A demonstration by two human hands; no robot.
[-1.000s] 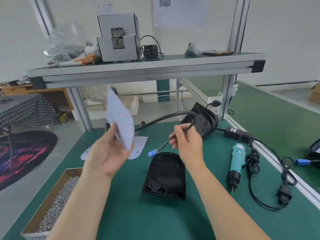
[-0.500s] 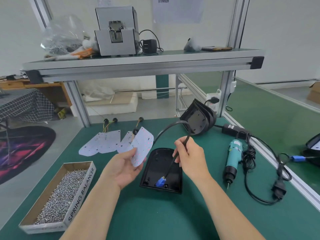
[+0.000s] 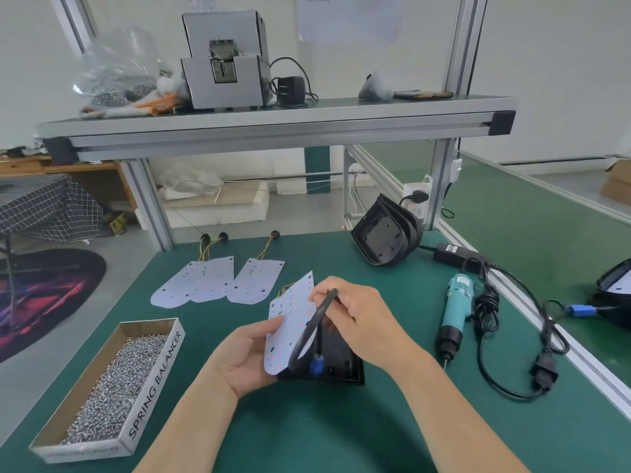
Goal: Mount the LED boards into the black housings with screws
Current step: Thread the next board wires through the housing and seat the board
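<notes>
- The left hand is grasping an LED board by its lower edge, with the thumb lying on the board's face. It is holding the board tilted up over the nine o'clock side of a black housing.
- The right hand is pinching a black cable between thumb and fingers.
- The cable is curving down across the board's face. A thin lead from it is ending in a blue connector, which is hanging at the housing's six o'clock end.
- The housing is lying flat on the green bench, open side up and largely hidden by both hands.
- At eleven o'clock from the hands, spare LED boards are lying flat and overlapping, their wire tails pointing toward twelve.
- At one o'clock, a stack of black housings is standing on edge near the frame post.
- At three o'clock, a teal electric screwdriver is lying with its bit pointing toward six, with a black cord trailing just beside it.
- At eight o'clock, a cardboard box is sitting heaped with screws.
</notes>
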